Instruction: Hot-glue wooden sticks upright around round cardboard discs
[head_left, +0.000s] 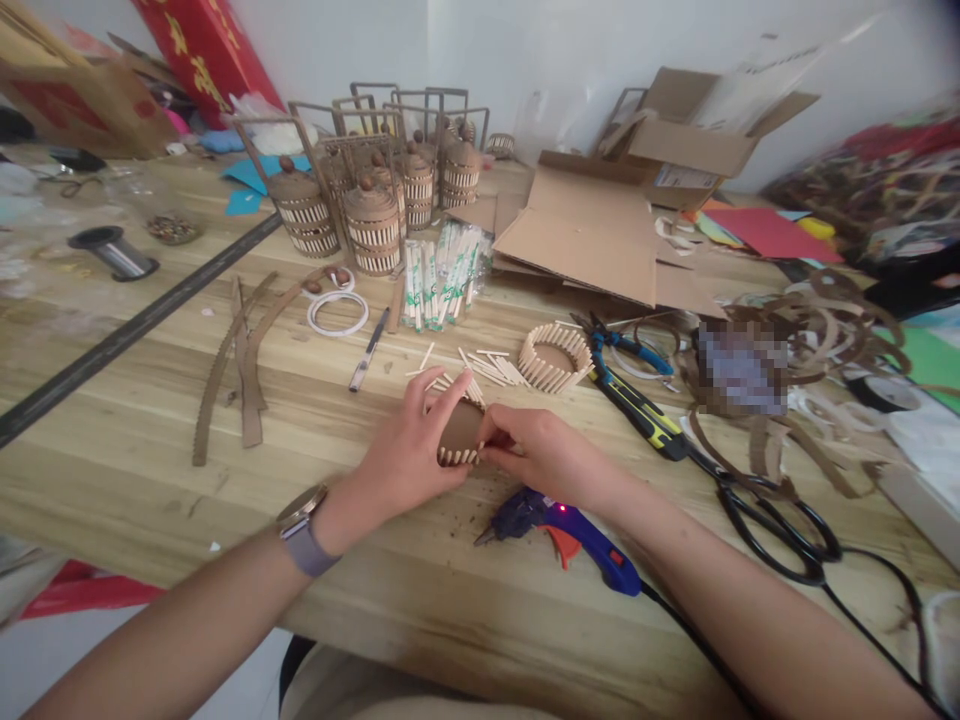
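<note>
A brown cardboard disc [460,432] with short wooden sticks standing round its edge lies in front of me. My left hand [405,455] curves round its left side, thumb and fingers gripping the rim. At the right edge, my right hand [536,445] pinches a small wooden stick [482,447], mostly covered by the fingertips. Loose wooden sticks [495,368] are scattered just behind the disc. Beyond my right hand stands a round stick-walled basket [555,358]. Below the right wrist a blue hot glue gun [581,540] rests on its side, its red light on.
Behind are wrapped stick bundles [442,280], several handled stick baskets [373,235] and flat cardboard [581,235]. Pliers [630,350], a yellow-black utility knife [641,405] and black scissors [780,525] lie right. Cardboard strips [244,375] and a pen-like tool [370,350] lie left.
</note>
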